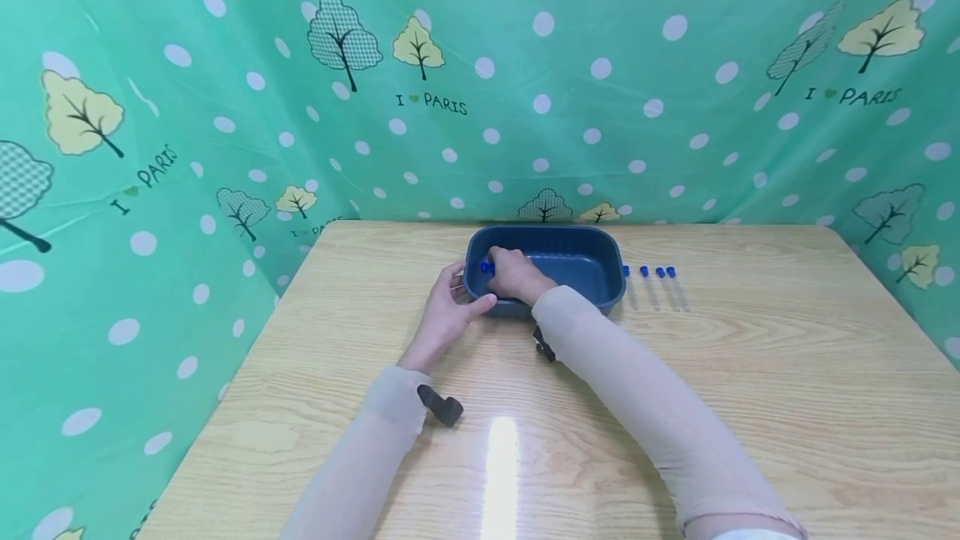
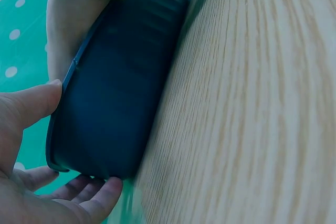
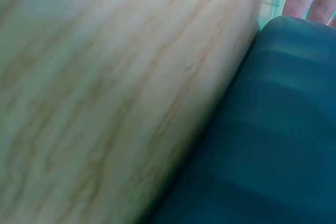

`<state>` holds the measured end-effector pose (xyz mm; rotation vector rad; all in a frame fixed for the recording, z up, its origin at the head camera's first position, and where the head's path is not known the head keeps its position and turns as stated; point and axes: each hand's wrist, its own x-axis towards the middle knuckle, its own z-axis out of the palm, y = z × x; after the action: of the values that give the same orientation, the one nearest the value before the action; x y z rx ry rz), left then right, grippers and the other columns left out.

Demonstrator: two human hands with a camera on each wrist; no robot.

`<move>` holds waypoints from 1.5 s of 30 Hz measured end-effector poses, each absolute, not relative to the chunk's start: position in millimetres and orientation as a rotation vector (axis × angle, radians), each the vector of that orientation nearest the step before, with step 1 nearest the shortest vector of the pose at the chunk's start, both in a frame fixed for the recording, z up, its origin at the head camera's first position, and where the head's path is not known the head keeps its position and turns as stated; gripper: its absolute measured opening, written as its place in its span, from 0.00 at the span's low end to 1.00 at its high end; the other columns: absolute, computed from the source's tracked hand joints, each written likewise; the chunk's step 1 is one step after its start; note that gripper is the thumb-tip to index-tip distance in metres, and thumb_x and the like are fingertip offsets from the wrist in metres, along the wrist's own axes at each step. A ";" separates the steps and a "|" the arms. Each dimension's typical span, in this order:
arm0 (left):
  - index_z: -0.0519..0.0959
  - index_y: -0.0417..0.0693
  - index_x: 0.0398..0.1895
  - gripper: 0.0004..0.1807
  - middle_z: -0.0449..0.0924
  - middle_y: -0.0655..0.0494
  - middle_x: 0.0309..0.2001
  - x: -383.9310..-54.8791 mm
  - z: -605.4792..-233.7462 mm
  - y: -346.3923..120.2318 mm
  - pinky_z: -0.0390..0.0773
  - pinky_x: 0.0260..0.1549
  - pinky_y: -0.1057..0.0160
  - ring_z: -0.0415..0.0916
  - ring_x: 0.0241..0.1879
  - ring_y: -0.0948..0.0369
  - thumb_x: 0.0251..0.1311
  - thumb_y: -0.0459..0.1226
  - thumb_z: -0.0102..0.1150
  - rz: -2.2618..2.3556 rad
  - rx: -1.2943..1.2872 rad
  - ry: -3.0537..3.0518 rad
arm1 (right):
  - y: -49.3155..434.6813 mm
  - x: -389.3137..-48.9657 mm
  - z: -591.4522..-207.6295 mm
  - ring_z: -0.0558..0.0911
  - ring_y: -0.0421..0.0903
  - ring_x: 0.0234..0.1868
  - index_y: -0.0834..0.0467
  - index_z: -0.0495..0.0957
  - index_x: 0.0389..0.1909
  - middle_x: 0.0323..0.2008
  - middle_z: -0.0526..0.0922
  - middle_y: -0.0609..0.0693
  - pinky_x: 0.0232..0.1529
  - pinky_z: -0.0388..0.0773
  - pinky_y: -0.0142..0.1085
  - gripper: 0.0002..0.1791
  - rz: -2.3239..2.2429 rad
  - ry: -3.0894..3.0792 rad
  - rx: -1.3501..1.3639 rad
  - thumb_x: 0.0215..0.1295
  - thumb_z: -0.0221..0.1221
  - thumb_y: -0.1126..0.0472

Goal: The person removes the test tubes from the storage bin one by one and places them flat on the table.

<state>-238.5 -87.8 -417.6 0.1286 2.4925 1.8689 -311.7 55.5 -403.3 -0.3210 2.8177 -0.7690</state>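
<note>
A dark blue rectangular basin (image 1: 555, 229) stands on the wooden table. My left hand (image 1: 444, 313) holds its near left corner; in the left wrist view the thumb (image 2: 44, 100) lies at the rim and the fingers (image 2: 107, 195) meet the end wall. Reaching over the near rim, my right hand (image 1: 517, 275) is down inside the basin's left part with fingers bent. Blue caps (image 1: 484, 267) of tubes show right at those fingers; the hand hides the tubes' bodies, and I cannot tell whether it grips one. The right wrist view shows mostly the basin's outer wall (image 3: 262, 140).
Several clear tubes with blue caps (image 1: 661, 272) lie side by side on the table (image 1: 750, 407), just right of the basin. A green dotted curtain (image 1: 540, 107) hangs behind the table and along its left side. Black wrist mounts (image 1: 442, 407) stick out from the sleeves.
</note>
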 end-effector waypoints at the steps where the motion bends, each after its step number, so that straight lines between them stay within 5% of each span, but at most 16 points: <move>1: 0.58 0.48 0.70 0.45 0.67 0.43 0.62 -238.2 -417.5 -87.8 0.71 0.57 0.51 0.68 0.60 0.50 0.51 0.43 0.72 1.867 0.127 2.493 | 55.4 -311.7 -403.4 0.78 0.53 0.53 0.62 0.68 0.59 0.54 0.77 0.59 0.55 0.75 0.47 0.28 -0.769 2.817 -0.320 0.59 0.64 0.59; 45: 0.59 0.52 0.70 0.44 0.67 0.46 0.61 -237.6 -417.1 -87.6 0.71 0.57 0.51 0.68 0.60 0.51 0.52 0.45 0.71 1.833 0.106 2.508 | 62.0 -309.4 -396.9 0.77 0.49 0.42 0.57 0.70 0.57 0.48 0.78 0.55 0.48 0.77 0.46 0.23 -0.982 2.822 -0.325 0.61 0.62 0.61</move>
<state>-237.6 -87.6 -417.1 0.1057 2.5080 1.8334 -309.4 62.0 -396.9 -0.3248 2.8219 -0.9822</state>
